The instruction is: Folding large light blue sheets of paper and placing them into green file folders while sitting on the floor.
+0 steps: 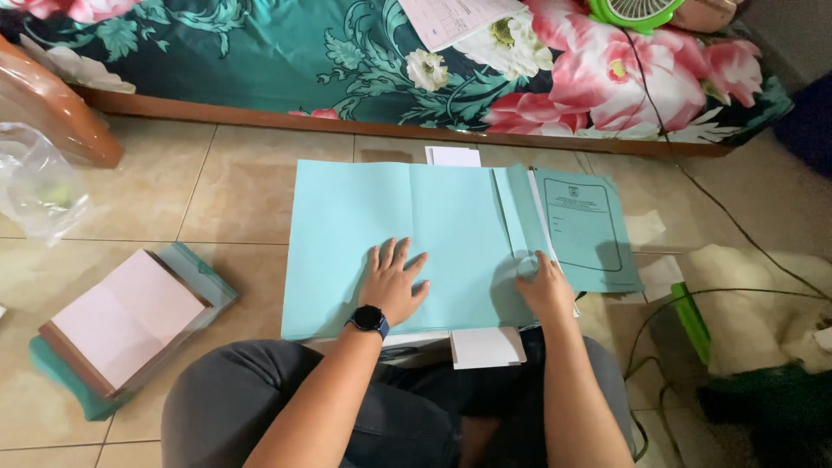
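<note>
Folder (407, 234): a large sheet of pale teal card, opened out flat on the tiled floor (243, 186) just in front of the seated person's knees, near the edge of a bed (364, 61) with a flowered cover. It looks light and thin, stiff enough to keep its shape yet easy to crease, so it is probably best handled by an edge or along a fold, with a flat palm holding the rest down. The surface seems smooth and matt, likely to slide a little on the tiles. A vertical crease runs down the middle, and narrower flaps stand folded near the right side.

The left hand (392, 282), with a dark watch (369, 319) on the wrist, lies flat on the card with fingers spread, gripping nothing. The right hand (544, 286) rests on the flap area at the right, fingers bent down onto the card; whether it pinches a flap or only presses it I cannot tell. The two hands are apart.

Touching the right side lies a second teal cover (589, 230) with a printed frame. White paper (487, 347) pokes out under the near edge and another white sheet (454, 156) shows at the far edge. To the left sits a stack of folders (130, 325) with a pinkish top sheet, and farther left a clear plastic bag (39, 186). A green fan (637, 10) sits on the bed.
</note>
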